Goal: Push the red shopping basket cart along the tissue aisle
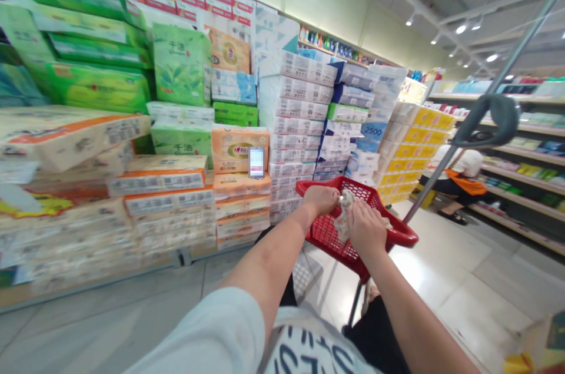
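Observation:
A crumpled whitish cloth (343, 222) is bunched between my two hands, over a red plastic basket cart (399, 235). My left hand (322, 199) is closed, its fingertips pinching the cloth's upper edge beside the basket's left rim. Across the cloth's right side lies my right hand (367, 228), fingers bent over it. Part of the cloth is hidden under that hand. Beyond the basket's right side a metal pole (435, 182) rises at a slant, carrying a grey looped plastic handle (488, 121).
Stacked tissue packs (165, 206) fill the left side, with more white packs (300, 109) and yellow-white packs (408, 150) behind the cart. A seated person (461, 171) is by the right-hand shelves (525, 157). A small price display (256, 162) stands before an orange pack. Tiled floor (445, 280) surrounds the cart.

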A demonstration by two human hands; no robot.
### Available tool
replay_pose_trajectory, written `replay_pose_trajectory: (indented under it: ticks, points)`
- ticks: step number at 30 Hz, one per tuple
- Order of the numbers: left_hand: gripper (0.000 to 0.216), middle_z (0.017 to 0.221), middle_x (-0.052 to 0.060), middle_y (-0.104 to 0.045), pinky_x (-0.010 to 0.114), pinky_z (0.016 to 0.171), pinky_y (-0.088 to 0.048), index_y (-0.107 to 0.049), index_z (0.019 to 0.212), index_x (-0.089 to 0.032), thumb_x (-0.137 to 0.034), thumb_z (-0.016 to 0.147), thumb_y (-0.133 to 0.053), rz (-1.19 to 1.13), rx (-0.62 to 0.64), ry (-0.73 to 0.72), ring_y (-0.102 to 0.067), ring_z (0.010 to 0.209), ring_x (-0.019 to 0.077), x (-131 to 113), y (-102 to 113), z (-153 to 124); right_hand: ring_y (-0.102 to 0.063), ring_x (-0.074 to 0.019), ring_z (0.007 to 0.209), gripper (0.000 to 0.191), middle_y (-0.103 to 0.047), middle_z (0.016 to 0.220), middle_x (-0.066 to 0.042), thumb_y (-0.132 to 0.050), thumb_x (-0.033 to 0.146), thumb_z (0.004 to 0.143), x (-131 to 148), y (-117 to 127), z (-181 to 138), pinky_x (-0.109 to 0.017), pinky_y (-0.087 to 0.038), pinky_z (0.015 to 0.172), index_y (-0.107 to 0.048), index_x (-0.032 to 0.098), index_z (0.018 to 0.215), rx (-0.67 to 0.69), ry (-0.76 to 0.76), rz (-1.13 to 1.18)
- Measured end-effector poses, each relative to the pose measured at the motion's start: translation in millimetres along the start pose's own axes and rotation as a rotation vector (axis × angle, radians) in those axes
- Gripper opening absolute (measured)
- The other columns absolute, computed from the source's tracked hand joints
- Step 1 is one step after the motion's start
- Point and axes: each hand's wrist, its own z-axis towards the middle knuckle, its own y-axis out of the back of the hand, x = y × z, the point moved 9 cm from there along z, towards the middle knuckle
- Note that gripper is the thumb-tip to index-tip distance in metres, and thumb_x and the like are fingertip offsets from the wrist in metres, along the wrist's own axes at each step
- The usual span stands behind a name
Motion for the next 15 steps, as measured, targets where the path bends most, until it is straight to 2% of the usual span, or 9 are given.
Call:
replay_pose_trajectory:
  ticks: [3, 7, 9, 12, 15]
  points:
    - [0.042, 0.093, 0.005, -0.072, 0.028, 0.07, -0.049, -0.069, 0.089, -0.02, -0.035, 0.095, -0.031, 0.014, -0.011, -0.006, -0.067, 0.084, 0.0191, 0, 0, 0, -0.056, -0.0228, 0.113, 0.032, -0.065, 0.118, -0.012, -0.04, 0.028, 0.094, 5, 4, -1, -0.033, -0.034, 0.095, -0.065, 0.012, 0.107, -0.002, 0.017, -0.005]
    - [0.04, 0.094, 0.006, -0.071, 0.029, 0.072, -0.049, -0.069, 0.09, -0.02, -0.033, 0.095, -0.032, 0.01, -0.014, 0.004, -0.066, 0.085, 0.0198, 1, -1, 0, -0.063, -0.0186, 0.092, 0.034, -0.07, 0.103, -0.008, -0.036, 0.031, 0.096, -3, -12, 11, -0.029, -0.039, 0.08, -0.067, 0.017, 0.095, 0.242, -0.026, 0.029]
    - [0.039, 0.095, 0.006, -0.071, 0.029, 0.072, -0.049, -0.069, 0.091, -0.019, -0.032, 0.095, -0.032, 0.003, -0.009, 0.003, -0.066, 0.085, 0.0197, 2, -2, 0, -0.063, -0.0185, 0.089, 0.035, -0.07, 0.102, -0.008, -0.033, 0.032, 0.096, -6, -17, 15, -0.029, -0.039, 0.078, -0.065, 0.017, 0.104, 0.3, -0.062, 0.021]
    - [0.039, 0.095, 0.005, -0.071, 0.028, 0.072, -0.049, -0.069, 0.09, -0.02, -0.032, 0.095, -0.032, -0.006, -0.011, -0.005, -0.066, 0.086, 0.0192, 2, -2, 1, -0.056, -0.0224, 0.108, 0.043, -0.063, 0.12, -0.012, -0.033, 0.029, 0.096, 3, -12, 13, -0.034, -0.037, 0.089, -0.047, 0.014, 0.133, 0.231, -0.048, -0.001]
    - [0.035, 0.094, 0.005, -0.072, 0.028, 0.07, -0.05, -0.069, 0.092, -0.021, -0.035, 0.094, -0.037, -0.012, -0.008, 0.008, -0.067, 0.084, 0.0195, 4, -3, 2, -0.047, -0.0254, 0.123, 0.048, -0.055, 0.133, -0.013, -0.034, 0.026, 0.095, 16, -10, 8, -0.038, -0.031, 0.1, -0.038, 0.014, 0.141, 0.216, 0.026, 0.013]
